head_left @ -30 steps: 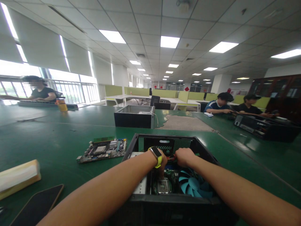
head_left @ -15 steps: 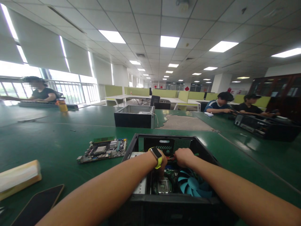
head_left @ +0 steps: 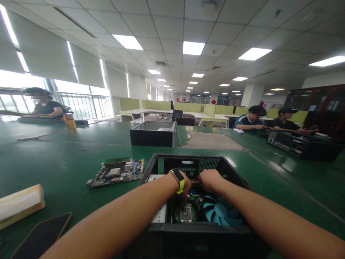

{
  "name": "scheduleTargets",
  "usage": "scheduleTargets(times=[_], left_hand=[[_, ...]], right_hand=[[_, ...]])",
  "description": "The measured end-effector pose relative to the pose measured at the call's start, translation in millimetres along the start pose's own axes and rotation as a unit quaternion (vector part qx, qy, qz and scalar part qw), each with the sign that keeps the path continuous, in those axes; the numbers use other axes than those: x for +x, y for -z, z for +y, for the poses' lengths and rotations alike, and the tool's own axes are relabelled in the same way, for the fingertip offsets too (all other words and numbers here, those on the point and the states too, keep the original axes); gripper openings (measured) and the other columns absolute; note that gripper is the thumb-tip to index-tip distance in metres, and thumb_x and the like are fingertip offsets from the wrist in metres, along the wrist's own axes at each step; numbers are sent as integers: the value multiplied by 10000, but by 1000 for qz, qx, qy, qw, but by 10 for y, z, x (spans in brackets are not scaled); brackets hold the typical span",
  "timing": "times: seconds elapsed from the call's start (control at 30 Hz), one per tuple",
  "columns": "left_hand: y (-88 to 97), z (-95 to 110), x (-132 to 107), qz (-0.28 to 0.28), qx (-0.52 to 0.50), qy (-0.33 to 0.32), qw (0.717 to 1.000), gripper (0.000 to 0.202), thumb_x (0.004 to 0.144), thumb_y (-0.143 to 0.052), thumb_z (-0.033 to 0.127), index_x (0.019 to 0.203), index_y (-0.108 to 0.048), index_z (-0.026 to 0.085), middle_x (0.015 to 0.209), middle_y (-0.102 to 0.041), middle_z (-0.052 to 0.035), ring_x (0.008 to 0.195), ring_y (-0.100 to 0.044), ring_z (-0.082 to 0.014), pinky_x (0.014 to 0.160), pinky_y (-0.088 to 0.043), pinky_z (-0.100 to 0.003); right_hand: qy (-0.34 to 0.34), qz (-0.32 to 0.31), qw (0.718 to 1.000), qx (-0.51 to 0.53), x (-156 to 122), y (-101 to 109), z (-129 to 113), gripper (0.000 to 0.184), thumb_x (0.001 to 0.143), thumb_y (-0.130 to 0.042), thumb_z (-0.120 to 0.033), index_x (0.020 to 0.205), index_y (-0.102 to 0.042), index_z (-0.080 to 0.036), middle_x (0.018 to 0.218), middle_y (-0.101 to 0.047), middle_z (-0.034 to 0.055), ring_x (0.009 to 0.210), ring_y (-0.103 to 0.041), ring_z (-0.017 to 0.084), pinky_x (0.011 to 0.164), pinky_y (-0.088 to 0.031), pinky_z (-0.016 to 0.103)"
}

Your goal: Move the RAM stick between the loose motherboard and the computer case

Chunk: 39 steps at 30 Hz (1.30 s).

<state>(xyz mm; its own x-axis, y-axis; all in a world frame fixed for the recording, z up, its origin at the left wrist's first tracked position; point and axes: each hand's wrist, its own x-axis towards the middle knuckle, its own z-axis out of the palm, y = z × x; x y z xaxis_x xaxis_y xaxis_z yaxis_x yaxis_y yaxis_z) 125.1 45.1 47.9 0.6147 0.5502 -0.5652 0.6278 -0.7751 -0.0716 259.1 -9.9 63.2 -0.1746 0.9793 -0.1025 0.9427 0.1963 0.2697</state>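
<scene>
The open top of the black case (head_left: 205, 228) admits a hand from above, while its raised walls block entry from the sides. Inside, the left hand (head_left: 186, 185) and right hand (head_left: 210, 180) leave just a narrow gap, crossed by reddish wires (head_left: 194, 182); a blue fan (head_left: 220, 209) obstructs the near right. Green tabletop (head_left: 70, 198) offers passage left of the circuit board (head_left: 117, 173).
</scene>
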Motion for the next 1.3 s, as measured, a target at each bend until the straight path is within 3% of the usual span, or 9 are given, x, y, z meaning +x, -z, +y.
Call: scheduleTargets(times=[0.1,0.37,0.57,0.8,1.07,1.3], left_hand=[[44,34,-61,-44,28,11,999,505,454,-754,527,803,-722,163,824,-724,-73,717,-639,-249,737,-506,-360],[108,91,-167,-65,45,3,997,648,437,-766,512,957,-696,131,950,-708,-105,747,-642,-259,760,-500,-363],[118,98,-193,-44,43,1,998,576,443,-761,497,926,-715,187,921,-717,-71,790,-642,-261,740,-502,-340],[125,112,-196,-64,46,-12,997,612,486,-739,513,961,-701,128,968,-705,-110,794,-642,-273,746,-505,-362],[172,156,-281,-41,53,-15,998,663,440,-763,502,970,-688,111,998,-692,-144,863,-636,-292,774,-493,-354],[151,138,-252,-34,14,-21,999,602,443,-747,532,911,-698,156,959,-705,-94,825,-635,-259,745,-496,-330]], right_hand=[[3,4,1000,-4,8,0,1,276,679,-599,-177,934,-693,-135,965,-666,164,912,-630,289,756,-493,348],[5,0,1000,-7,7,2,-4,287,675,-598,-176,944,-694,-144,967,-669,162,889,-637,300,727,-504,374],[9,-2,1000,-5,9,3,1,303,664,-612,-204,954,-692,-165,981,-668,151,906,-633,293,740,-498,373],[4,-1,1000,-7,17,-8,-2,294,676,-601,-196,952,-693,-152,976,-667,166,899,-636,281,742,-494,354],[5,6,1000,-17,16,36,3,264,697,-589,-186,936,-694,-149,964,-670,166,908,-633,285,750,-489,356],[-5,-7,1000,-17,7,42,36,313,655,-636,-174,961,-690,-138,976,-667,172,919,-629,294,756,-489,366]])
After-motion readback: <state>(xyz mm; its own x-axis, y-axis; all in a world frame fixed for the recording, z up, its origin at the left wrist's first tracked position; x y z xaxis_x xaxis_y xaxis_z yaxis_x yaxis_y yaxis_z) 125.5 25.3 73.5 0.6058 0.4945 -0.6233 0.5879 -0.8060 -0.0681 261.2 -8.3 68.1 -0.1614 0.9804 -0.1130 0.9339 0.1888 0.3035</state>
